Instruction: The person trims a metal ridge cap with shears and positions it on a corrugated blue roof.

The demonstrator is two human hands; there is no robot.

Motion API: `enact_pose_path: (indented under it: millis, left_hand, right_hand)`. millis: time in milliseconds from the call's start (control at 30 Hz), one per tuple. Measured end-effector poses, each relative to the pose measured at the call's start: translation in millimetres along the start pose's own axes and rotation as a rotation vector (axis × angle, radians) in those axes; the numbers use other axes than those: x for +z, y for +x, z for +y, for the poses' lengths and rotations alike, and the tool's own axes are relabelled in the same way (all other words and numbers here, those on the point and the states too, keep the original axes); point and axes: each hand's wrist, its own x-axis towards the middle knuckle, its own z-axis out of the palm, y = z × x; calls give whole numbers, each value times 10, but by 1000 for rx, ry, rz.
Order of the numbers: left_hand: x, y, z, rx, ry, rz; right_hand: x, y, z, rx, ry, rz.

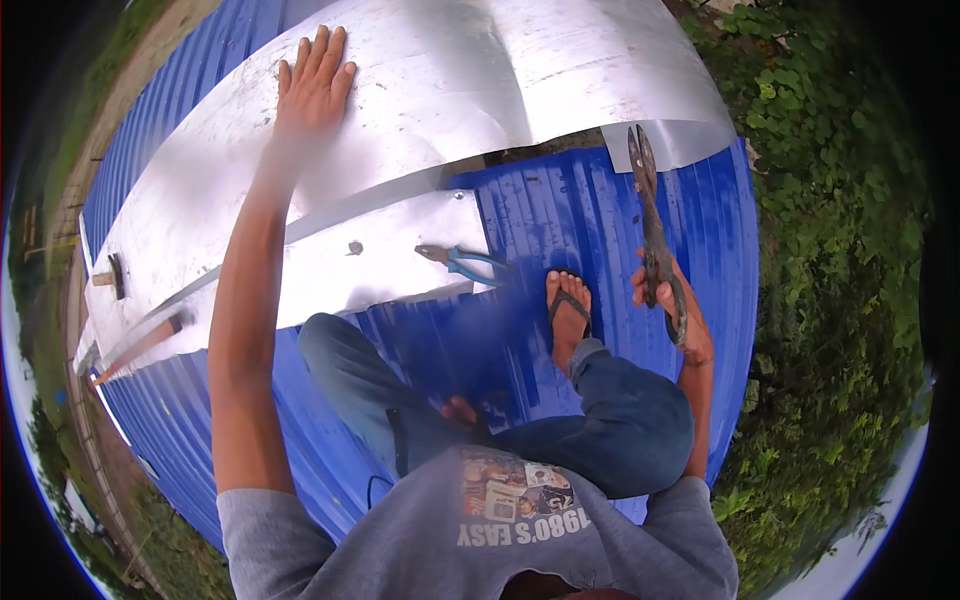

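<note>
My left hand [316,84] lies flat on a large shiny metal sheet [420,90], its fingers stretched out. In my right hand [668,292] are long dark tin snips [652,215], gripped by the handles. Their blades stand slightly apart and point away from me, over the sheet's right end. Nearer to me a narrower metal strip [385,250] rests on the blue corrugated roof [550,200]. Blue-handled pliers [462,260] lie at its right end.
At the left a hammer [117,277] sits on the large sheet, and another long-handled tool [145,345] lies on the strip. My sandalled foot [569,315] stands on the roof. Dense green bushes [830,200] grow beyond the roof's right edge.
</note>
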Motion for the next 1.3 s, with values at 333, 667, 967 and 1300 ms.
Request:
enact_pose_path:
  millis: [333,667,967,1300]
  left_hand:
    - [-26,16,28,-20,56,-4]
    - [-166,80,160,-92,93,-122]
    - [-299,-23,182,12,73,46]
    - [-480,-299,2654,-302,-1356,-583]
  right_hand:
    - [-57,76,-300,10,-56,13]
    - [-91,126,-567,101,-15,30]
    - [-45,131,-579,154,-6,50]
    - [-97,106,-551,140,-44,63]
